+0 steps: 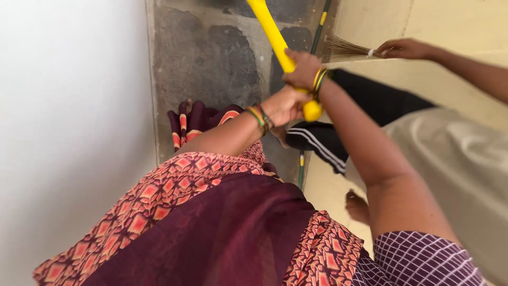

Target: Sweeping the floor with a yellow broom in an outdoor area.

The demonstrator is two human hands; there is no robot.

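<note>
Head view looks down on the person's two hands wrapped around one yellow handle [275, 39], a smooth round pole that runs up and away from them toward the wet grey floor strip [211, 58] beside the white wall [69, 116]. The right hand [302, 70] is closed around the pole higher up; the left hand [286, 105] is closed just below it, near the rounded end cap [312, 111] at the pole's near end. The two hands sit almost touching, one stacked above the other.

The handle looks rigid and light, likely hollow plastic or coated metal, and its glossy skin could turn slippery with damp palms. A grip well apart along the shaft would seem to give better leverage than two hands bunched at the end.

Counted: one yellow handle, two hands of the wearer, several bangles [319, 79] on the right wrist and several more on the left. Beyond the right hand, another person's hand [405, 48] holds one bundle of stiff brown bristles [346, 47]. One thin green and yellow stick [320, 24] lies past the handle, and one bare foot [357, 206] shows below the right forearm.
</note>
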